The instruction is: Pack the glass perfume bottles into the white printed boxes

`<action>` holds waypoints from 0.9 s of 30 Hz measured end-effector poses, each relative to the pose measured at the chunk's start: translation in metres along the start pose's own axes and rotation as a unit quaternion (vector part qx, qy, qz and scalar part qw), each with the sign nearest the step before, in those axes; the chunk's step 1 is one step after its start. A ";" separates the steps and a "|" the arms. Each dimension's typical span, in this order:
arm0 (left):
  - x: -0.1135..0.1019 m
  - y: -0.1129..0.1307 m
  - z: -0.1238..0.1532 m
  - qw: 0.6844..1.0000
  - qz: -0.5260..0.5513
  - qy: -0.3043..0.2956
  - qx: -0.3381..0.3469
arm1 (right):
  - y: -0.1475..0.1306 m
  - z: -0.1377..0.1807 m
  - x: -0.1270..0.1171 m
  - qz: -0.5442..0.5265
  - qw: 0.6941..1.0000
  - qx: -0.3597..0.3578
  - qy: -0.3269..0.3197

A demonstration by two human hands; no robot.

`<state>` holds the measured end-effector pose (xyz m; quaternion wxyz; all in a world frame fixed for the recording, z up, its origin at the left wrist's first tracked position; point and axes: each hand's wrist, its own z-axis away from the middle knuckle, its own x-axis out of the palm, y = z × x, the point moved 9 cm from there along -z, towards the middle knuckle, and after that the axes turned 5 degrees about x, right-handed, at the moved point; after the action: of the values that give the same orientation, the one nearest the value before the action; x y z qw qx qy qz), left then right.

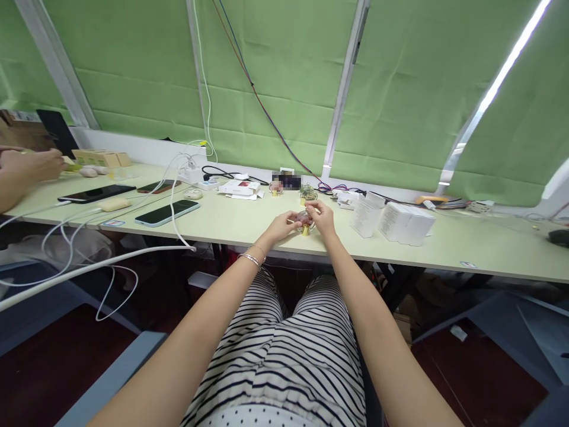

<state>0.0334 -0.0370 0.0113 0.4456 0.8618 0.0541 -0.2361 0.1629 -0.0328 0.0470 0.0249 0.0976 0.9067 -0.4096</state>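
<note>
At the table's front edge I have a small ornament [305,229] with a gold base and a reddish-brown, wiry top. My left hand [283,227] grips it from the left, fingers closed at its upper part. Pinched fingers of my right hand [322,217] hold the top from the right; the exact point of contact is too small to make out. Just behind stands a similar piece with a green top [307,194]. Farther back and to the left is one with a pinkish top [276,188].
White boxes [406,224] stand to the right. Left are a phone [167,213], a dark tablet-like device [96,194] and white cables [172,207]. An opened white package [240,188] lies behind. Another person's hand [33,166] is at far left. A mouse [559,238] sits far right.
</note>
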 end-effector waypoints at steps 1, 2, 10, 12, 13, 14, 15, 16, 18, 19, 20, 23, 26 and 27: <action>0.000 0.001 0.000 1.000 0.000 0.000 0.001 | -0.001 0.000 0.000 0.004 1.000 -0.002 -0.001; 0.000 0.002 0.001 1.000 0.000 0.000 0.000 | -0.001 0.000 0.000 0.007 1.000 -0.002 -0.002; -0.001 0.001 0.001 1.000 -0.001 0.003 -0.006 | 0.002 -0.002 0.000 -0.007 1.000 0.008 -0.017; -0.001 0.000 0.000 1.000 -0.005 0.003 -0.004 | 0.004 -0.002 0.000 -0.012 1.000 0.011 -0.018; -0.001 0.000 0.000 1.000 -0.005 0.004 -0.002 | 0.004 -0.002 0.000 -0.013 1.000 0.013 -0.017; -0.001 0.000 0.000 1.000 -0.004 0.004 -0.001 | 0.004 -0.002 0.000 -0.012 1.000 0.012 -0.015; -0.001 0.000 0.000 1.000 -0.004 0.005 0.000 | 0.003 -0.002 0.000 -0.010 1.000 0.011 -0.014; -0.001 0.000 0.000 1.000 -0.005 0.004 0.001 | 0.003 -0.002 0.000 -0.007 1.000 0.008 -0.013; -0.001 0.001 0.001 1.000 -0.010 0.004 0.000 | 0.001 -0.002 0.000 -0.002 1.000 0.000 -0.014; -0.001 0.001 0.001 1.000 -0.013 0.005 -0.001 | 0.001 -0.002 0.000 -0.001 1.000 -0.003 -0.016; -0.002 0.002 0.001 1.000 -0.014 0.005 -0.003 | 0.001 -0.002 0.001 -0.001 1.000 -0.003 -0.019; -0.002 0.003 0.002 1.000 -0.013 0.005 -0.006 | 0.004 -0.003 0.001 -0.007 1.000 0.004 -0.026; -0.002 0.003 0.002 1.000 -0.012 0.006 -0.007 | 0.007 -0.004 0.001 -0.022 0.999 0.011 -0.032; -0.002 0.003 0.002 1.000 -0.012 0.005 -0.007 | 0.008 -0.005 0.002 -0.028 0.999 0.010 -0.036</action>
<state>0.0323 -0.0406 0.0134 0.4488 0.8590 0.0689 -0.2367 0.1627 -0.0237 0.0442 0.0453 0.0574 0.9033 -0.4228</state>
